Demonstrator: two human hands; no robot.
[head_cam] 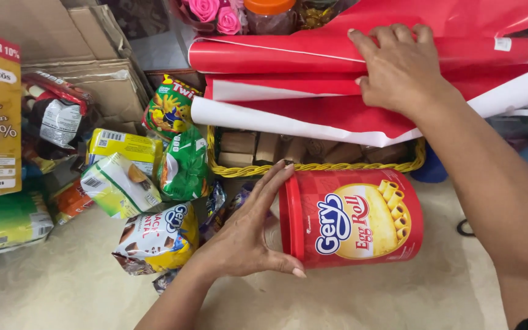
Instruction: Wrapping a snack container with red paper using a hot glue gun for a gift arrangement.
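The red wrapping paper [337,58] lies in loose folds over the yellow wicker basket [313,166], and the right hand [398,70] rests on it flat, fingers spread, gripping nothing. To do this well, I think this hand should press evenly, so the sheet does not slide or crease. In front of the basket, the red snack tin [355,217] lies on its side on the pale floor [80,287]. The left hand [245,235] cups its lid end, open, the thumb under and the fingers along the rim; a firmer hold would stop the tin from rolling. Small snack packets [154,177] lie beside, at the left.
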